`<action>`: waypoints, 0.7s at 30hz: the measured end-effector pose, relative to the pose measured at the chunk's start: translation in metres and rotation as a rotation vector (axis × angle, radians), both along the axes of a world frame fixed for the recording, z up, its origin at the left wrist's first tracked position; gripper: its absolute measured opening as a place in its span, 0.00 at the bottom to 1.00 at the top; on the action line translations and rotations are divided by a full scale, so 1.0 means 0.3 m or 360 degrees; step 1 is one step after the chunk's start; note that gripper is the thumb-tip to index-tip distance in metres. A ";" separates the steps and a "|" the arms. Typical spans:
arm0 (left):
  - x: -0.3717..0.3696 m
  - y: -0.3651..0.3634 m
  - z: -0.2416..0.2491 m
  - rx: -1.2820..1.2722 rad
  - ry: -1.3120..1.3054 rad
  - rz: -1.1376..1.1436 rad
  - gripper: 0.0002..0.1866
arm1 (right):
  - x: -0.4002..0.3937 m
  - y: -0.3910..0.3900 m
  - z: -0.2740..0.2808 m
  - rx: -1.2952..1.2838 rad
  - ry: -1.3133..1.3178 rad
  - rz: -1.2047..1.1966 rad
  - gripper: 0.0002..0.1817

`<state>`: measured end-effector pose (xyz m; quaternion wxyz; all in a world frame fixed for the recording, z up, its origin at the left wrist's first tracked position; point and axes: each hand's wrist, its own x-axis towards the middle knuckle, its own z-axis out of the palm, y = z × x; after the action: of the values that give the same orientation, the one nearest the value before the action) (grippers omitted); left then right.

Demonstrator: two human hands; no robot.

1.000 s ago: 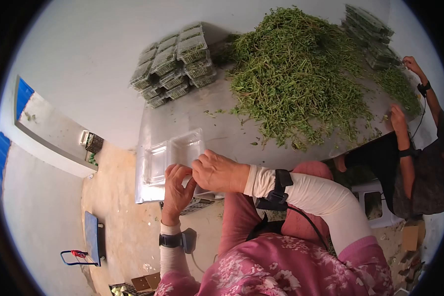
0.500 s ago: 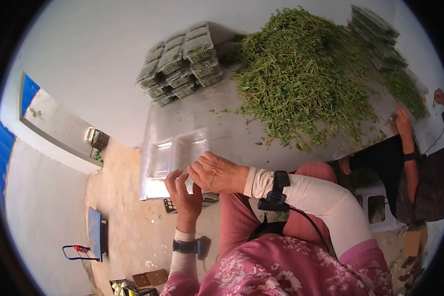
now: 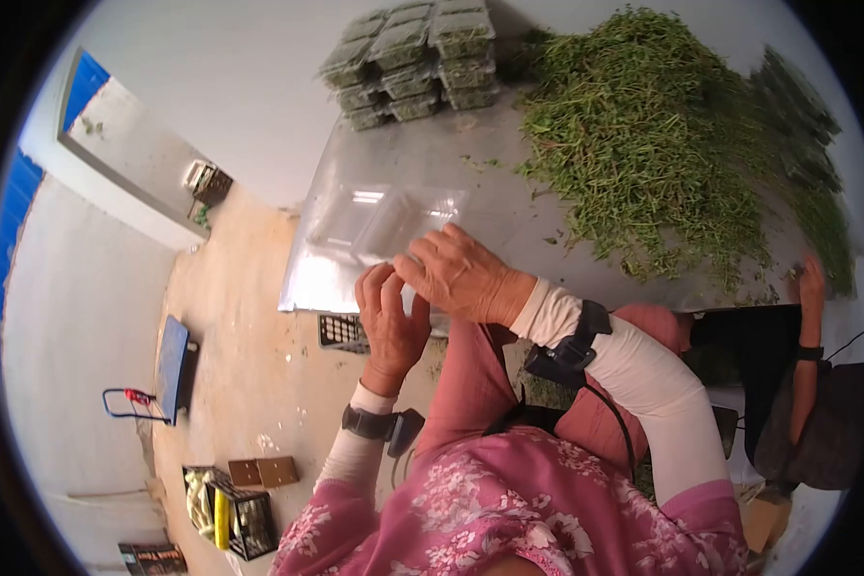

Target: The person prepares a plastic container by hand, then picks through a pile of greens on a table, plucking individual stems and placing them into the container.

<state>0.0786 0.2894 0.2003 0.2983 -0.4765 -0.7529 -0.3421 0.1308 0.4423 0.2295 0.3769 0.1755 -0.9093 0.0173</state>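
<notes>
An open clear plastic container [image 3: 384,219] lies on the metal table's left part, its two halves side by side. At its near edge are both my hands, their fingertips close together. My left hand [image 3: 392,322] has curled fingers, with the palm partly turned up. My right hand [image 3: 461,274] reaches across from the right, its fingers bent down by the container's edge. Whatever lies between the fingertips is too small to make out. A big heap of green stems [image 3: 653,154] rests to the right on the table.
Filled clear boxes [image 3: 413,58] stand stacked at the back left of the table [image 3: 490,211]. At the right is another person's hand [image 3: 811,285]. A blue trolley [image 3: 173,370] and crates [image 3: 250,523] are on the floor at left; another crate [image 3: 341,331] sits below the table edge.
The view has shifted, so the table and boxes appear higher and farther right. Both my hands remain together at the container's near edge. The other person's hand appears lower.
</notes>
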 end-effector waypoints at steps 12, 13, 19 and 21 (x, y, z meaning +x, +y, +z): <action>0.028 0.012 -0.016 -0.0050 0.0016 0.0086 0.23 | 0.018 0.019 0.019 -0.0232 -0.0164 0.0134 0.13; 0.031 0.014 -0.015 -0.0043 0.0007 0.0088 0.23 | 0.019 0.017 0.020 -0.0226 -0.0188 0.0136 0.14; 0.025 0.022 -0.017 0.0031 0.0073 0.0085 0.23 | 0.013 0.020 0.036 -0.0246 -0.0019 0.0182 0.07; 0.031 0.029 -0.001 0.0050 0.0089 0.0094 0.23 | 0.027 0.023 0.061 -0.0295 -0.0009 0.0192 0.07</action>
<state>0.0878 0.2982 0.2001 0.3365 -0.4587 -0.7527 -0.3315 0.1389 0.4492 0.2479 0.3871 0.1942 -0.8927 0.1244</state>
